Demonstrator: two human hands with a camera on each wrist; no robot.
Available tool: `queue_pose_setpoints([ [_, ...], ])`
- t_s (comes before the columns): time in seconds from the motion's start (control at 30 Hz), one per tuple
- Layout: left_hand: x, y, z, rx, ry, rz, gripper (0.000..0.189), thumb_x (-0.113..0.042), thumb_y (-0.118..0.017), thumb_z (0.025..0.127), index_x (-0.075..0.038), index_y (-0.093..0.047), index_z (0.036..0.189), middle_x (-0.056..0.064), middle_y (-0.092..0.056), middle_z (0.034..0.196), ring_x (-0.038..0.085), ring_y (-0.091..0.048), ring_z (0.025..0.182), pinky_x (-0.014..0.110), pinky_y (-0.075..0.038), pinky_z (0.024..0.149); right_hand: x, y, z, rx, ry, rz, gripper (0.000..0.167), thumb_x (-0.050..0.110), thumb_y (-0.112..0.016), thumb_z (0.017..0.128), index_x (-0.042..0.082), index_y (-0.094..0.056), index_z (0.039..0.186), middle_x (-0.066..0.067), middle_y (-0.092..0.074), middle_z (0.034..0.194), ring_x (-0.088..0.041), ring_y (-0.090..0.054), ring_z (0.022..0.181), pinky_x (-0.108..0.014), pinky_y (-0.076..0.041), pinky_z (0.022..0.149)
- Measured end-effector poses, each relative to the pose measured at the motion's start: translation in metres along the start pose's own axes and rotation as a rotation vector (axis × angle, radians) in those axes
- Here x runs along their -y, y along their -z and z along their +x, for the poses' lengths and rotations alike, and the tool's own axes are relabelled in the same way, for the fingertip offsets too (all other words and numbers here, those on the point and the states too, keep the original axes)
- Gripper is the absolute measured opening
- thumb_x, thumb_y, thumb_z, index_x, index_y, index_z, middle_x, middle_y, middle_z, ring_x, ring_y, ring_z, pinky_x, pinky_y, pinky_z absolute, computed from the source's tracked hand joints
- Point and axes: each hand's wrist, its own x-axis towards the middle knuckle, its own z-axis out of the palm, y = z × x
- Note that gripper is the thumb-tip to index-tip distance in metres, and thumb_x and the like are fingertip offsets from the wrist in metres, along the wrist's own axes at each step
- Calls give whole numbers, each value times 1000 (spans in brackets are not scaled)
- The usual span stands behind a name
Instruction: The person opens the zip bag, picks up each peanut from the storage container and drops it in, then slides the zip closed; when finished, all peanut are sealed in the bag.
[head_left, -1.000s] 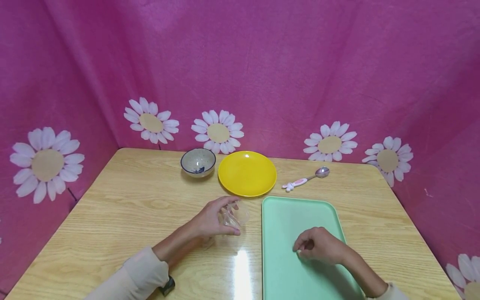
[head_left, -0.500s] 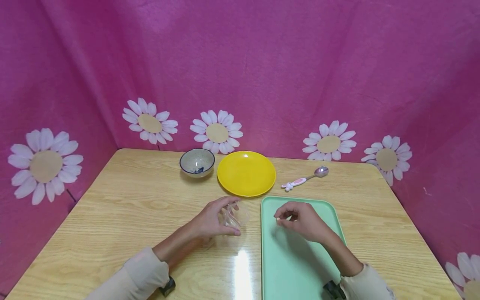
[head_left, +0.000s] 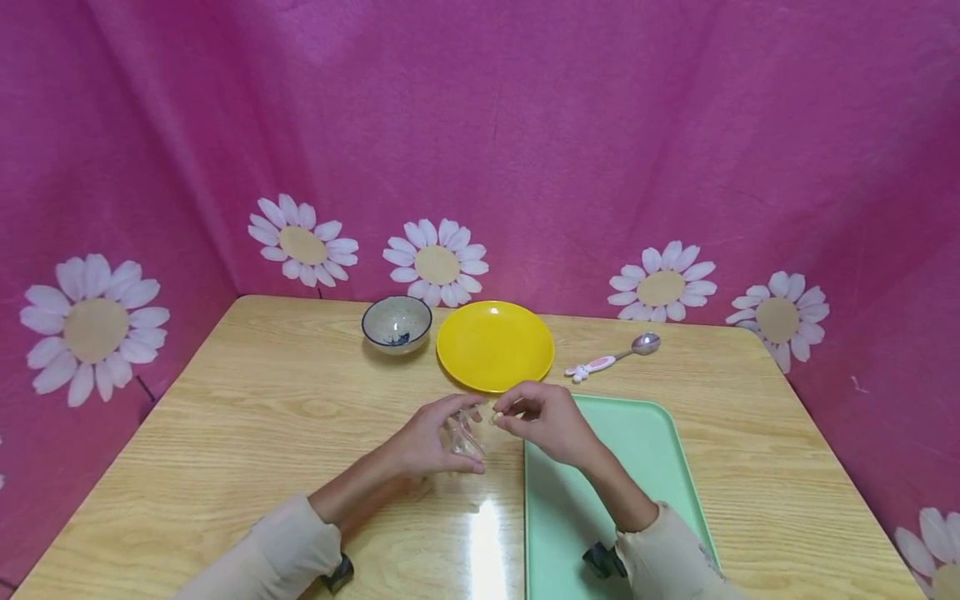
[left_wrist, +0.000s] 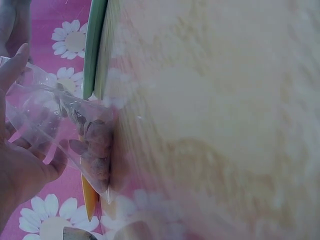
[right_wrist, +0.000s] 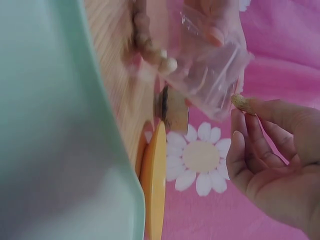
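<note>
With thumb and fingers spread, my left hand [head_left: 429,437] holds a clear plastic bag [head_left: 465,440] by its mouth, which faces right. Several peanuts [left_wrist: 98,142] lie at the bottom of the bag, down by the table in the left wrist view. Between thumb and fingertips my right hand [head_left: 551,423] pinches one peanut in its shell [right_wrist: 241,103]. That peanut is right at the bag's mouth. The right forearm crosses over the light green tray [head_left: 622,500].
Beyond the hands stands a yellow plate [head_left: 495,346], with a blue-rimmed bowl [head_left: 397,325] to its left. A spoon with a rabbit handle [head_left: 600,364] lies to the right, behind the tray. A pink flowered curtain [head_left: 480,150] encloses the wooden table [head_left: 262,400].
My right hand has moved from over the tray leftward and away from me, up to the bag's mouth, with the peanut pinched. The left hand and bag have hardly moved.
</note>
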Motion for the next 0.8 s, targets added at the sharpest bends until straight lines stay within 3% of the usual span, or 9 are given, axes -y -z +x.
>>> queue_pose_setpoints([
  [0.23, -2, -1, 1, -12, 29, 18, 78, -30, -85, 70, -24, -46, 137, -3, -51, 137, 21, -46, 127, 50, -37, 107, 4, -8, 1, 47, -31, -31, 17, 12, -69, 86, 5, -71, 101, -9, -71, 96, -16, -64, 84, -20, -53, 71],
  [0.43, 0, 0, 2, -14, -3, 11, 81, -29, -85, 70, -20, -43, 139, 4, -59, 126, 21, -52, 115, 47, -42, 99, 5, -1, -10, 58, -30, -105, 14, 15, -68, 86, 9, -71, 99, 1, -69, 83, -11, -59, 75, -20, -51, 68],
  [0.6, 0, 0, 2, -42, -37, 12, 89, -31, -86, 68, -16, -39, 141, 7, -57, 124, 20, -52, 110, 46, -42, 97, 8, 1, -16, 177, -12, -117, 18, 24, -68, 87, 10, -70, 100, 3, -65, 68, -6, -53, 60, -21, -47, 56],
  [0.7, -2, 0, 1, -60, -40, 20, 92, -36, -85, 67, -15, -37, 142, 5, -55, 124, 19, -51, 111, 47, -42, 98, 9, -1, -17, 239, 21, -130, 24, 30, -69, 87, 12, -70, 102, 3, -67, 72, -4, -55, 61, -21, -48, 57],
  [0.8, -5, -1, 1, -65, -30, 19, 96, -40, -85, 67, -15, -34, 144, 5, -53, 126, 19, -49, 114, 46, -41, 100, 9, -3, -17, 251, 47, -164, 26, 35, -68, 86, 15, -71, 102, 6, -71, 82, -3, -58, 70, -20, -51, 65],
])
